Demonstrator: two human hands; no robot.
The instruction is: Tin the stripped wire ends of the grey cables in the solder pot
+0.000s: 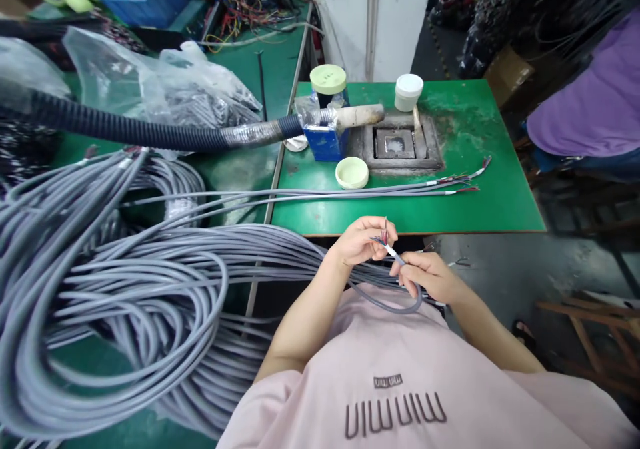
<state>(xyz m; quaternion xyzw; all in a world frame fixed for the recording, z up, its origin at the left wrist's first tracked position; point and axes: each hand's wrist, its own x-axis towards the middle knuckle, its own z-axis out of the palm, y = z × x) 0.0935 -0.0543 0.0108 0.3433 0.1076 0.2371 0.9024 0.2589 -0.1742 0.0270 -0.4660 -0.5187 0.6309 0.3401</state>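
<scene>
My right hand (pixel 433 277) is closed round a grey cable (pixel 400 260) just below its stripped end. Thin coloured wires (pixel 384 237) fan out past a white band at the tip. At those wires my left hand (pixel 367 239) has its fingers curled, pinching some of them. From my right hand the cable loops down and back to the left, in front of my shirt. Beside it a thick bundle of grey cables (pixel 280 252) runs from the big coil (pixel 145 302) on the left and passes behind my hands.
Several stripped cables (pixel 360 191) lie across the green table (pixel 490 202). Behind them stand a solder pot (pixel 395 146), a pale green lid (pixel 351 172), a blue box (pixel 325 141) with a ribbed hose (pixel 190 136), and a white tub (pixel 409 91). A person in purple (pixel 590 96) is at right.
</scene>
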